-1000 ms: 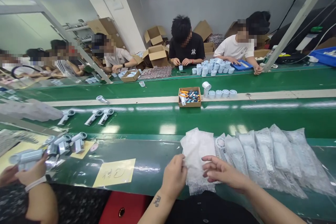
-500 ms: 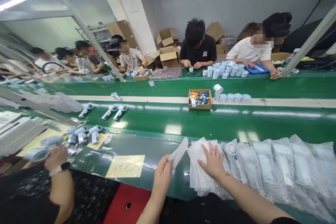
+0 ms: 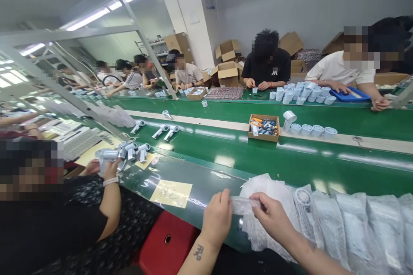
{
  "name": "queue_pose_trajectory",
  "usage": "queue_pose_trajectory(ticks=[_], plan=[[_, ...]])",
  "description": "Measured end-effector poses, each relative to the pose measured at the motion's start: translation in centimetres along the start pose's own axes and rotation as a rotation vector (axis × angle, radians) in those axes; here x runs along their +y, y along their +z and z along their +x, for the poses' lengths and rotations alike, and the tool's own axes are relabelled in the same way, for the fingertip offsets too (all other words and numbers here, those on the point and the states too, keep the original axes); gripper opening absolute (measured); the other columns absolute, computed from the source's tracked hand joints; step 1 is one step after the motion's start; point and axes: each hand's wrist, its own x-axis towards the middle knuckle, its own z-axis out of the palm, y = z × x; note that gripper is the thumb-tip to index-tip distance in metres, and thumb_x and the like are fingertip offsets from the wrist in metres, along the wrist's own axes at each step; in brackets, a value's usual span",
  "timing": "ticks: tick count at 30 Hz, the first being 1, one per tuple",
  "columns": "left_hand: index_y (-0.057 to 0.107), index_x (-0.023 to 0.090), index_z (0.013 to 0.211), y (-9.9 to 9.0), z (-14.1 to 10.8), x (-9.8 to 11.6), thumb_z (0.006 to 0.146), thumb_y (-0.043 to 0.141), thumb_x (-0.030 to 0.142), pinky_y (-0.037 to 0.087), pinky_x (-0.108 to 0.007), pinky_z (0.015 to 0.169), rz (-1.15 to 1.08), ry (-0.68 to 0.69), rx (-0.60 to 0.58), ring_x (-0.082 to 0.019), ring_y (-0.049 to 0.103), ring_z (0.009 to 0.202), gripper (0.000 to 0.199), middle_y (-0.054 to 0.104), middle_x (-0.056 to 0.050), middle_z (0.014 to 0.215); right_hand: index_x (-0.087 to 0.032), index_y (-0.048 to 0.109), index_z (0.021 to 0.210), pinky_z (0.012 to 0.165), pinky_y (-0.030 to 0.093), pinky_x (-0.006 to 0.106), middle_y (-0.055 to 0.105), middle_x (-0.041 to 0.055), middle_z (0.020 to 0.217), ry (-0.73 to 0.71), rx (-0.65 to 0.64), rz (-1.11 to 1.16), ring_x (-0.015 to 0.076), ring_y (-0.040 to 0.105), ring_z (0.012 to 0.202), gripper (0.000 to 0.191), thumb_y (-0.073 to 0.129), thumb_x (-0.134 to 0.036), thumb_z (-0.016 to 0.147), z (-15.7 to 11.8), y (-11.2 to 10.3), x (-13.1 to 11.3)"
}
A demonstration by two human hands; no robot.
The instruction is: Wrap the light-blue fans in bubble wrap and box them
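Observation:
A translucent plastic bag (image 3: 241, 205) is stretched between my two hands, above the near edge of the green bench. My left hand (image 3: 218, 212) is closed round its left end. At its right end, my right hand (image 3: 271, 212) pinches the edge between thumb and fingers. Beneath and beside my right hand lies a stack of flat white bags (image 3: 269, 187). Just right of the stack, a bagged round white part (image 3: 303, 197) starts a row of filled bags (image 3: 355, 223).
A yellow paper sign (image 3: 172, 193) lies left of my hands. Beyond it, a co-worker (image 3: 111, 206) handles pale blue devices near others on the bench (image 3: 130, 151). A box of tools (image 3: 263, 128) and several pale cups (image 3: 311, 130) stand on the middle strip. People sit opposite.
My right hand has left the bag stack and now grips the bag's other end, stretching it flat. The view has swung left, and the co-worker at left has moved the pale blue device nearer the others.

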Motion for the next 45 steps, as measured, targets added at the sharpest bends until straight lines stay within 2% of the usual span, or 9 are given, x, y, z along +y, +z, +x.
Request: queue_pose_trajectory(ticks=[8,14,18,20,24,28,34,41,45], plan=[[0.056,0.021,0.100,-0.8,-1.9,1.7,0.083,0.050,0.020,0.049,-0.032,0.067,0.108,-0.029,-0.386,-0.026,0.068,0.079,0.018,0.071,-0.007,0.090,-0.021,0.064,0.109,0.089,0.053,0.042,0.070,0.0109,0.108,-0.377,0.154,-0.194,0.0266,0.065,0.103,0.031,0.041,-0.028,0.090,-1.1,0.3,4.5],[0.057,0.021,0.089,-1.0,-2.8,1.1,0.086,0.045,0.018,0.047,-0.029,0.066,0.109,0.038,-0.145,-0.022,0.065,0.075,0.013,0.068,-0.007,0.082,-0.022,0.067,0.108,0.102,0.047,0.049,0.061,0.0123,0.126,-0.465,0.178,-0.208,0.0281,0.056,0.120,0.032,0.041,-0.023,0.089,-0.9,-0.3,5.3],[0.059,0.020,0.082,1.4,-4.1,-0.9,0.087,0.038,0.015,0.047,-0.030,0.069,-0.019,0.123,-0.051,-0.021,0.063,0.074,0.023,0.066,-0.008,0.079,-0.024,0.061,0.121,0.105,0.044,0.044,0.059,0.0100,0.130,-0.362,-0.144,-0.157,0.0261,0.053,0.123,0.037,0.046,-0.027,0.088,-2.0,-1.2,5.8],[0.060,0.019,0.080,3.4,-4.6,-2.2,0.080,0.042,0.012,0.047,-0.030,0.068,-0.209,-0.019,-0.050,-0.020,0.062,0.071,0.020,0.065,-0.005,0.075,-0.025,0.056,0.127,0.105,0.043,0.045,0.058,0.0098,0.132,-0.210,-0.150,-0.166,0.0272,0.052,0.123,0.042,0.050,-0.036,0.087,-2.4,-1.9,7.0],[0.057,0.018,0.070,6.5,-5.0,-3.9,0.067,0.054,0.015,0.044,-0.025,0.055,-0.906,-0.627,0.083,-0.014,0.055,0.054,0.006,0.056,0.002,0.057,-0.018,0.050,0.131,0.108,0.033,0.056,0.050,0.0157,0.137,0.059,0.255,-0.408,0.0347,0.041,0.131,0.054,0.047,-0.046,0.085,-2.1,-2.7,11.5],[0.056,0.018,0.070,6.3,-3.6,-3.5,0.062,0.062,0.024,0.046,-0.024,0.053,-1.241,-0.858,0.189,-0.012,0.057,0.053,0.011,0.057,0.003,0.060,-0.020,0.045,0.136,0.107,0.020,0.067,0.036,0.0140,0.149,0.181,0.220,-0.521,0.0451,0.019,0.139,0.069,0.059,-0.049,0.075,-1.0,-0.8,13.9],[0.064,0.016,0.076,4.5,0.2,0.6,0.068,0.060,0.030,0.052,-0.026,0.057,-1.261,-0.548,0.098,-0.014,0.061,0.061,0.016,0.062,-0.001,0.068,-0.027,0.050,0.135,0.106,0.023,0.066,0.034,0.0115,0.151,0.177,0.241,-0.373,0.0450,0.021,0.139,0.060,0.054,-0.055,0.081,0.2,2.4,12.6],[0.066,0.018,0.094,8.5,0.5,5.3,0.078,0.042,0.003,0.053,-0.034,0.081,-0.200,0.107,-0.316,-0.020,0.065,0.086,0.033,0.062,-0.010,0.099,-0.017,0.057,0.106,0.101,0.040,0.053,0.059,0.0176,0.113,-0.004,0.668,-0.161,0.0314,0.054,0.114,0.032,0.036,-0.037,0.092,-3.9,-3.1,11.1],[0.064,0.013,0.102,9.7,-0.7,7.2,0.077,0.046,0.006,0.055,-0.038,0.071,0.059,0.170,-0.550,-0.026,0.067,0.082,0.031,0.061,-0.015,0.101,-0.022,0.059,0.110,0.103,0.040,0.050,0.060,0.0134,0.117,-0.305,0.446,-0.350,0.0281,0.053,0.116,0.026,0.042,-0.032,0.093,-3.7,-3.8,9.3]])
